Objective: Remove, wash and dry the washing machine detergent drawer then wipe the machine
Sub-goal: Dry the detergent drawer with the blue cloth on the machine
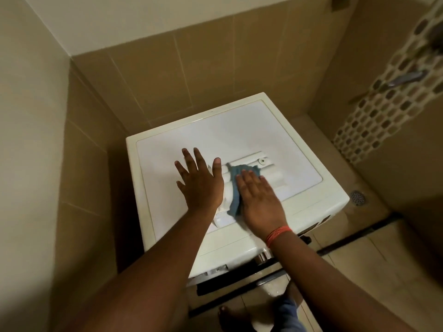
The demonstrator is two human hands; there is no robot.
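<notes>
Both forearms are bare, with no sleeves visible. The right wrist carries 1 band of thin orange-red threads (278, 235), wound in several strands. The left wrist is unadorned. Blue fabric (288, 312) covers the leg. 1 foot (230, 315) is bare.

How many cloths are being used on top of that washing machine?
1. A blue cloth lies under the right hand, pressed on the white detergent drawer resting on the washing machine. The left hand holds none, as far as visible.
</notes>
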